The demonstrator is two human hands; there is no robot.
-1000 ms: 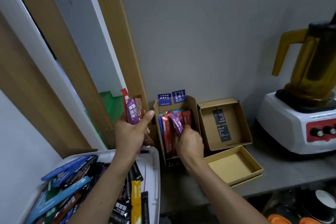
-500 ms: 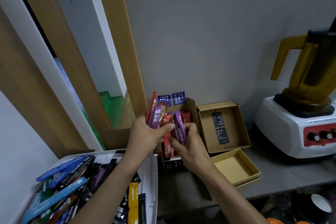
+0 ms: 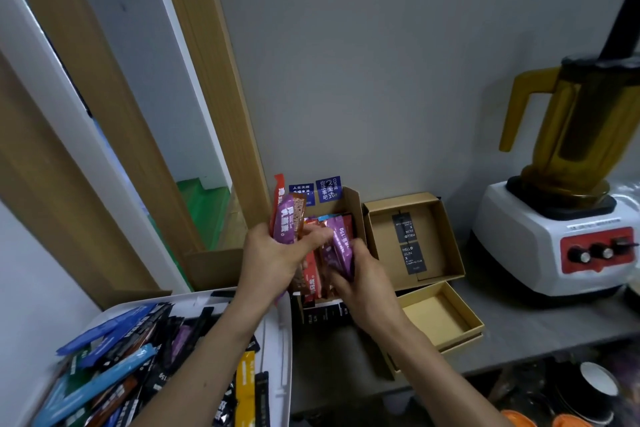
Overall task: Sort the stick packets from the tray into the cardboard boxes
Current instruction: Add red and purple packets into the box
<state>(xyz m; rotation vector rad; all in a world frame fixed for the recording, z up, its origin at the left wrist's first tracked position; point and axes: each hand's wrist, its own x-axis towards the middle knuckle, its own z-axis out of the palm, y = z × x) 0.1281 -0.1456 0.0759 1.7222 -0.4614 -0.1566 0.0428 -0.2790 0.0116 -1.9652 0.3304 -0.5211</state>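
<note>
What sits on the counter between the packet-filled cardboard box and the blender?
An open cardboard box with two black tags inside stands between the packet-filled box and the blender, as the head view shows.

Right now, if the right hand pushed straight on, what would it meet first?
The right hand, holding a purple packet, would probably meet the packets standing in the cardboard box; left hand close, depth unclear.

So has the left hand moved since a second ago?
Yes. The left hand shifted right, from beside the open brown cardboard box of packets to in front of it.
</note>
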